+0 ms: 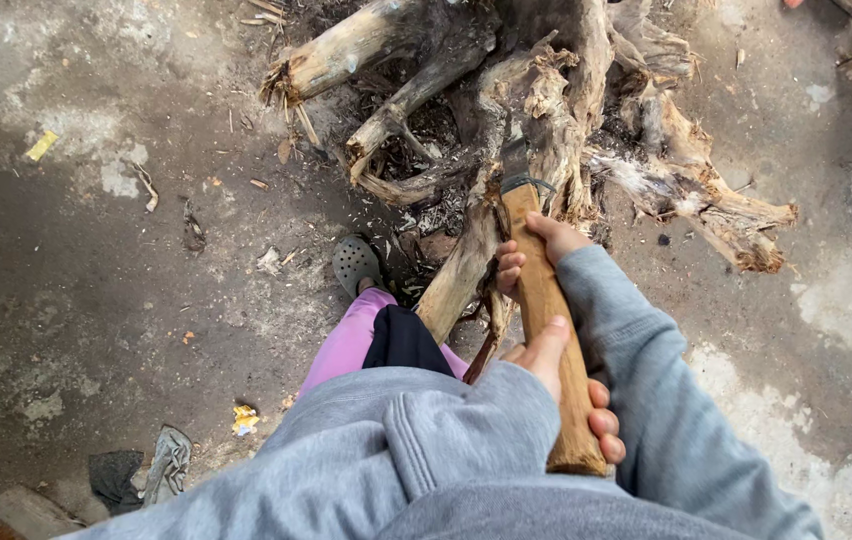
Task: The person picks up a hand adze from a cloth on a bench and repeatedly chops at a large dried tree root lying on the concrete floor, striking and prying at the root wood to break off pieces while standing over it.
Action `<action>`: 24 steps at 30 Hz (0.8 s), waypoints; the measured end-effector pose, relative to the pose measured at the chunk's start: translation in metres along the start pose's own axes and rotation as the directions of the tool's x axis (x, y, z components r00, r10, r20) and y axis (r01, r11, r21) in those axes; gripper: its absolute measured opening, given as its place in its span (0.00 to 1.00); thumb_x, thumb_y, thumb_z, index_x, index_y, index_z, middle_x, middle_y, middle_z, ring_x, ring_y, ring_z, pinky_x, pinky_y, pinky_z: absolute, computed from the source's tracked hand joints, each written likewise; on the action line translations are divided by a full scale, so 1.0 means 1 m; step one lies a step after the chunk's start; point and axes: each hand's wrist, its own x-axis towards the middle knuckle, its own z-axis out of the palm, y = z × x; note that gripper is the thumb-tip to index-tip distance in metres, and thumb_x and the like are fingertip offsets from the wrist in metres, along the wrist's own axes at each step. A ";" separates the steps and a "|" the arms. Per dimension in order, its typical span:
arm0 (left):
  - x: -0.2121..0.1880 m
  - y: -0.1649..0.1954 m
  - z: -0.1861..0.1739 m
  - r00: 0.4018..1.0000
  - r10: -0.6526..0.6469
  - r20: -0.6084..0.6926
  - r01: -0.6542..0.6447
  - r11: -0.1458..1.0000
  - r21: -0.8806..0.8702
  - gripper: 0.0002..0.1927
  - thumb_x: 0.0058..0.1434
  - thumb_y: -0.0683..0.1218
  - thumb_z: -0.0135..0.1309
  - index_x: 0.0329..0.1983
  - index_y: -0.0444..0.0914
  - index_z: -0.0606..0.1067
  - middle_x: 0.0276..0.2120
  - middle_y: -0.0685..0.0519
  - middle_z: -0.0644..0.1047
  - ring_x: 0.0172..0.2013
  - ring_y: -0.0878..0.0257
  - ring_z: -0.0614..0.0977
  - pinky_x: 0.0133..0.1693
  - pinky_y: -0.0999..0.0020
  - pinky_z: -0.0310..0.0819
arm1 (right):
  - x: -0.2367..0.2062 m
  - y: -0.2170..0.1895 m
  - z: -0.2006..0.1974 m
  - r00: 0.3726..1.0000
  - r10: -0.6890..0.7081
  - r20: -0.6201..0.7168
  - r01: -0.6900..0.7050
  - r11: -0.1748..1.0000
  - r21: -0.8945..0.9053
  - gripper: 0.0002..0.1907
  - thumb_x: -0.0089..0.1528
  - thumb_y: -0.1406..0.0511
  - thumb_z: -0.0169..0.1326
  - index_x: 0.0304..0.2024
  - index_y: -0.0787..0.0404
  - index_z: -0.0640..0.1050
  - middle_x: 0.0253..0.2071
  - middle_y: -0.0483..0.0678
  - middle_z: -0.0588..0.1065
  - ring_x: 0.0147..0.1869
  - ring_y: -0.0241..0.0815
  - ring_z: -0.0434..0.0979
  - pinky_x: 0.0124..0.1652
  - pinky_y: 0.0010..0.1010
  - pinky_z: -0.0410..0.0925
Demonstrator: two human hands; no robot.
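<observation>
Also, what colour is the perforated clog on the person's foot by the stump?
The rubber clog is grey-green, clearest in the head view.

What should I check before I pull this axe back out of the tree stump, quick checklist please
1. Right hand wrapped high on the wooden handle: ok.
2. Left hand wrapped near the handle's end: ok.
3. Axe head seated in the root stump: cannot tell how deep.
4. Grey clog apart from the blade: ok.
5. Loose chips on the concrete ground near the foot: not ok.

Single head view, steeply downward, close above the ground (96,290).
</observation>
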 end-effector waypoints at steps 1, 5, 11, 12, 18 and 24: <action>0.004 -0.003 -0.001 1.000 0.011 -0.013 -0.011 1.000 0.010 0.18 0.69 0.66 0.43 0.48 0.51 0.64 0.27 0.47 0.69 0.20 0.56 0.67 0.22 0.55 0.64 | 0.001 -0.001 0.000 0.999 -0.038 -0.036 0.036 0.997 -0.062 0.22 0.67 0.47 0.45 0.31 0.56 0.63 0.22 0.41 0.63 0.22 0.34 0.63 0.24 0.31 0.65; 0.033 -0.001 -0.010 0.998 0.043 0.042 -0.042 0.999 -0.005 0.28 0.66 0.71 0.44 0.36 0.42 0.64 0.24 0.48 0.66 0.20 0.57 0.67 0.23 0.56 0.64 | 0.009 -0.008 -0.005 0.986 -0.097 -0.135 0.064 0.970 -0.235 0.20 0.68 0.50 0.42 0.34 0.57 0.62 0.22 0.42 0.64 0.22 0.34 0.62 0.25 0.31 0.64; 0.080 0.022 0.015 0.961 -0.181 0.209 0.213 0.967 -0.141 0.42 0.54 0.82 0.53 0.23 0.39 0.60 0.16 0.54 0.60 0.14 0.60 0.63 0.17 0.63 0.61 | 0.017 -0.028 0.005 0.979 -0.198 -0.053 0.180 0.955 -0.234 0.10 0.71 0.58 0.44 0.44 0.57 0.65 0.23 0.42 0.66 0.24 0.33 0.65 0.24 0.27 0.67; 0.087 0.043 0.023 0.976 -0.162 0.147 0.183 0.973 -0.143 0.41 0.55 0.80 0.54 0.24 0.40 0.61 0.16 0.56 0.61 0.15 0.62 0.64 0.17 0.66 0.61 | 0.021 -0.034 0.014 0.989 -0.144 0.011 0.144 0.971 -0.190 0.11 0.72 0.58 0.44 0.44 0.59 0.65 0.23 0.42 0.66 0.23 0.33 0.65 0.24 0.26 0.68; 0.084 0.057 0.009 0.980 -0.146 0.137 0.178 0.950 -0.257 0.39 0.60 0.76 0.56 0.26 0.37 0.67 0.17 0.53 0.69 0.14 0.63 0.71 0.16 0.66 0.67 | 0.018 -0.029 0.024 0.968 -0.250 -0.011 0.234 0.922 -0.309 0.11 0.73 0.58 0.43 0.44 0.59 0.64 0.27 0.44 0.68 0.27 0.34 0.67 0.27 0.26 0.70; 0.003 -0.029 -0.033 0.967 0.152 0.203 -0.209 0.931 0.299 0.11 0.71 0.56 0.47 0.45 0.46 0.64 0.27 0.40 0.75 0.25 0.37 0.81 0.25 0.39 0.79 | -0.018 0.028 -0.034 0.959 -0.050 0.278 0.018 0.993 0.114 0.24 0.66 0.45 0.47 0.32 0.58 0.65 0.22 0.41 0.64 0.23 0.34 0.66 0.25 0.24 0.67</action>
